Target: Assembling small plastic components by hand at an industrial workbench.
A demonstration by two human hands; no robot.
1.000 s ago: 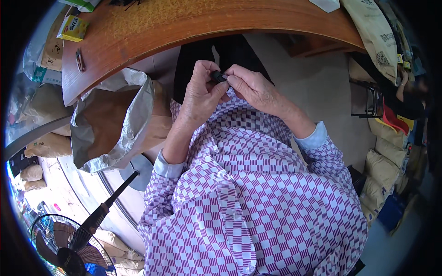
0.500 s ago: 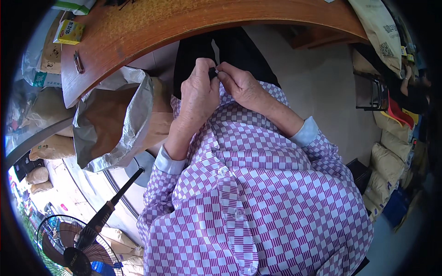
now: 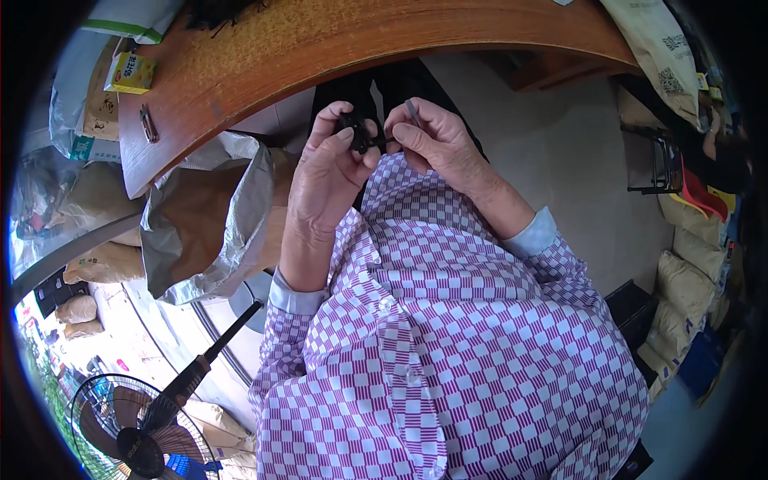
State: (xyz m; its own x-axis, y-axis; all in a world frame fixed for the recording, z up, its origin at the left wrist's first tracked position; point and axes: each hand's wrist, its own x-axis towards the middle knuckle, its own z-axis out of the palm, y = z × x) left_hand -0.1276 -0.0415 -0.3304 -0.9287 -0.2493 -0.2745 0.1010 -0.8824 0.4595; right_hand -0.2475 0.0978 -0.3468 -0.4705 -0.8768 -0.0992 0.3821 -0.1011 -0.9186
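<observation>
Above my lap, my left hand (image 3: 326, 164) pinches a small black part (image 3: 360, 136) between thumb and fingers. Its exact kind is too small to tell. Close beside it on the right, my right hand (image 3: 444, 148) is closed on a thin grey strip (image 3: 413, 112), which sticks up past the thumb. A dark narrow piece bridges the gap between the hands; whether it belongs to the black part I cannot tell. Both hands are just short of the wooden table (image 3: 320, 48).
On the table lie small snips (image 3: 148, 124), a yellow box (image 3: 130, 73) and a dark pile (image 3: 216, 11). An open silver-lined sack (image 3: 240, 232) stands at my left, with a fan (image 3: 140, 452) below it. Filled bags (image 3: 684, 280) and another person's arm (image 3: 710, 140) are at the right.
My hands have moved slightly apart. The left hand has turned and opened out, showing more of the black part; the grey strip now shows in my right hand.
</observation>
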